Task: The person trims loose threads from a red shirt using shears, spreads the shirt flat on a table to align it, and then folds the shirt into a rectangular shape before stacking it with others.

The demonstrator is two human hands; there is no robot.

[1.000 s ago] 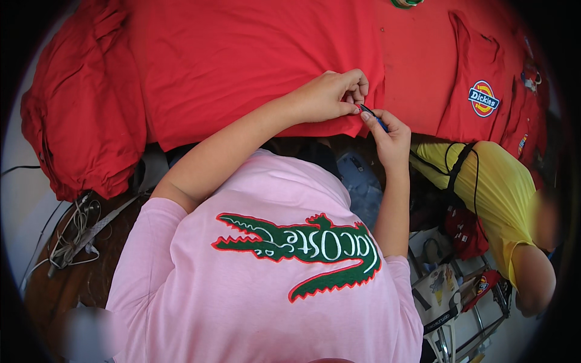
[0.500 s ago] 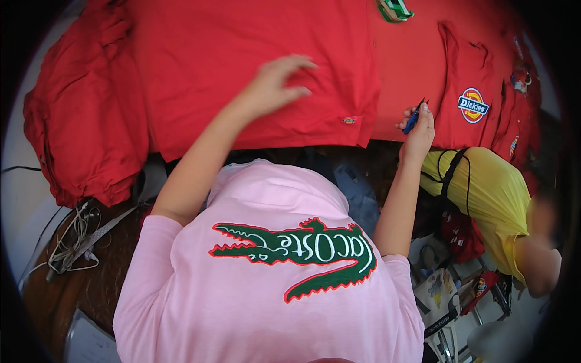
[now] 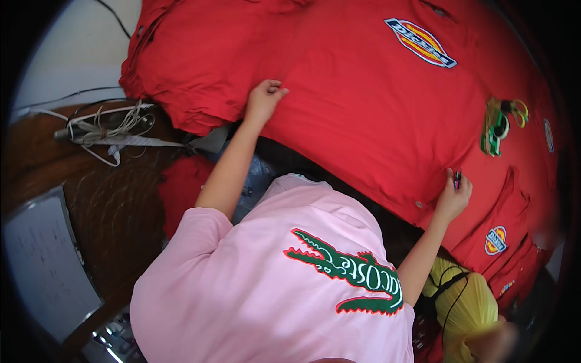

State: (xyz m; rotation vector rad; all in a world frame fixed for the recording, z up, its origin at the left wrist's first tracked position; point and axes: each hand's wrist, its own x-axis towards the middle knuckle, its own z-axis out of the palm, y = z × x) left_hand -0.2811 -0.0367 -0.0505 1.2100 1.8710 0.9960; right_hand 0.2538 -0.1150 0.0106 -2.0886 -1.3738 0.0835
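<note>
A large red shirt [image 3: 363,115] with an oval emblem lies spread over the table in front of me. At its left side, beside a heap of red garments, my left hand [image 3: 265,101] is closed, with thumb and bent fingers at the cloth. My right hand [image 3: 455,195] rests by the shirt's lower right corner, its fingers wrapped round small dark-blue thread snips [image 3: 457,178]. Most of the snips is hidden by the fingers. A small label shows near the hem, left of that hand.
The heaped red garments [image 3: 187,66] lie at left. A green tape dispenser [image 3: 493,130] and yellow-handled scissors [image 3: 519,112] sit at right, near another folded red garment [image 3: 499,212]. Tangled white cables [image 3: 115,130] lie lower left. A person in yellow [image 3: 463,302] sits close on my right.
The head view has turned, so the emblem and tape dispenser now show fully. My left hand has come down from above the cloth to its left side. The right hand still holds the snips.
</note>
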